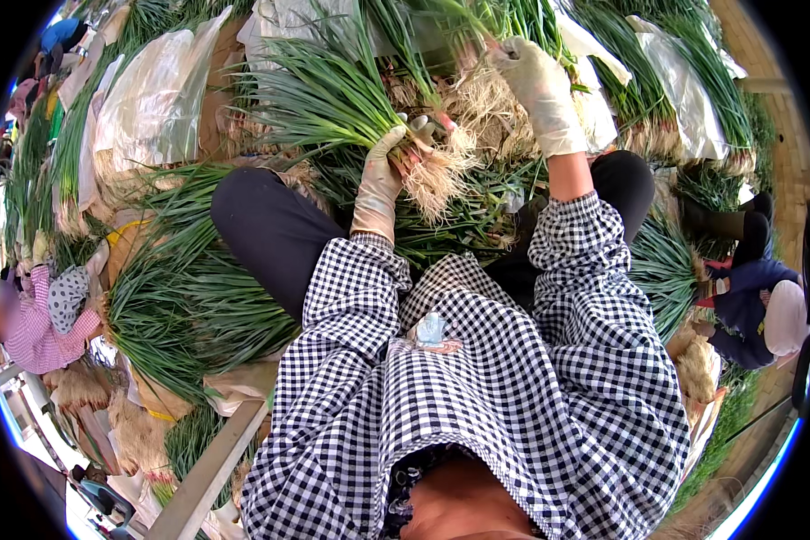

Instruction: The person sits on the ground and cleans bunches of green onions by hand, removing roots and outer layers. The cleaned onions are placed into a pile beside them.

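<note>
My left hand [380, 177], in a thin pale glove, grips a bunch of green onions [351, 111] around the stems. Their leaves fan out to the upper left, and a tangle of pale roots [435, 177] hangs to the right of my fingers. A green onion with a pinkish base [445, 121] lies right beside this bunch. Farther right, my gloved right hand [536, 91] has its fingertips closed on the base of another green onion [487, 35]. Beneath that hand is a heap of rooted green onions [489, 111].
Loose green leaves [445, 233] cover the floor between my knees. Large bundles [196, 297] lie to my left, and plastic sheets [152, 101] cover others. A metal bar [209, 466] slants at lower left. People sit at left [47, 317] and right [749, 304].
</note>
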Demonstrator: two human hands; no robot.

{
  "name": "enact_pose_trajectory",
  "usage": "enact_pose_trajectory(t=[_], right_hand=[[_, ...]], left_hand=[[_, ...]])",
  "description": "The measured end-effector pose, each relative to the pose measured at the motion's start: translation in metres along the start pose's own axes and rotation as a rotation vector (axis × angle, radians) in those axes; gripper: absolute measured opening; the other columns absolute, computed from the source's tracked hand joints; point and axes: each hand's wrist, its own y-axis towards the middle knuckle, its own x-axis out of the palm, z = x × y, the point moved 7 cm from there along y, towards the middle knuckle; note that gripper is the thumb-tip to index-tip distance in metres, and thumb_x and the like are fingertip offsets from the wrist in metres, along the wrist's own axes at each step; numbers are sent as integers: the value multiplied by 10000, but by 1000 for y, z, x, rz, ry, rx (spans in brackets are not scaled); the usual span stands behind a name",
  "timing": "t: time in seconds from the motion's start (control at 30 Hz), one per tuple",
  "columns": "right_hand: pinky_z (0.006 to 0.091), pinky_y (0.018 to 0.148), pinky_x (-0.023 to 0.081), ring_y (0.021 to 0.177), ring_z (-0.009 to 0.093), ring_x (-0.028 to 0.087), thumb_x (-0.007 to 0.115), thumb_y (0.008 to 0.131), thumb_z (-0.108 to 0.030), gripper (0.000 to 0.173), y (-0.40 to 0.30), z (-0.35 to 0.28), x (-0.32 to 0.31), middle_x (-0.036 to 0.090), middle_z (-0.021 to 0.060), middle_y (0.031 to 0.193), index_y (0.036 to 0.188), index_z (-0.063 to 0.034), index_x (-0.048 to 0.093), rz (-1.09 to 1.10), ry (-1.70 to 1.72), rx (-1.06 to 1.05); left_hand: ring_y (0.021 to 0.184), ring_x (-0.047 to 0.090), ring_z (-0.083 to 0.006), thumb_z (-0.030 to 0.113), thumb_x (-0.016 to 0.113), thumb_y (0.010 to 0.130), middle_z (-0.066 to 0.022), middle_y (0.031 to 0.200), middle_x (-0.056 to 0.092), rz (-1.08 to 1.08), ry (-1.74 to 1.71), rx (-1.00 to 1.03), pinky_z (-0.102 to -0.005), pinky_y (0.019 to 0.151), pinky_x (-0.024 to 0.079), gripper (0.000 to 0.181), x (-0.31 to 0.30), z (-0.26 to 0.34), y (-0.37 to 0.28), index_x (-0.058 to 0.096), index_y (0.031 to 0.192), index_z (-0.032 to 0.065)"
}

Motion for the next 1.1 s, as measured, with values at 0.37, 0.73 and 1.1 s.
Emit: enact_pose_trajectory(t=[0.37, 0.73, 1.1], right_hand=[[415, 743, 511, 841, 278, 670, 580, 857, -384, 301, -68, -26, 110, 681, 118, 857, 893, -97, 664, -235, -341, -30], [325, 735, 478, 728, 174, 604, 581, 862, -577, 587, -66, -25, 122, 664, 24, 820, 985, -9, 666, -418, 1141, 310], [204, 339, 246, 393, 57, 332, 468, 977, -297, 242, -53, -53, 193, 470, -72, 566, 868, -128, 602, -536, 1584, 695]], left_hand=[[860, 638, -266, 51, 631, 831, -209, 1104, 638, 28, 79, 29, -359, 811, 540, 337, -22, -4, 19, 527, 1147, 2], [820, 653, -274, 154, 602, 858, -200, 956, 646, -44, 90, 41, -380, 781, 557, 323, 37, 17, -25, 568, 1087, -70], [755, 657, -270, 170, 587, 865, -150, 897, 670, 46, -19, -40, -392, 714, 562, 276, 13, 7, -28, 591, 1050, -35]])
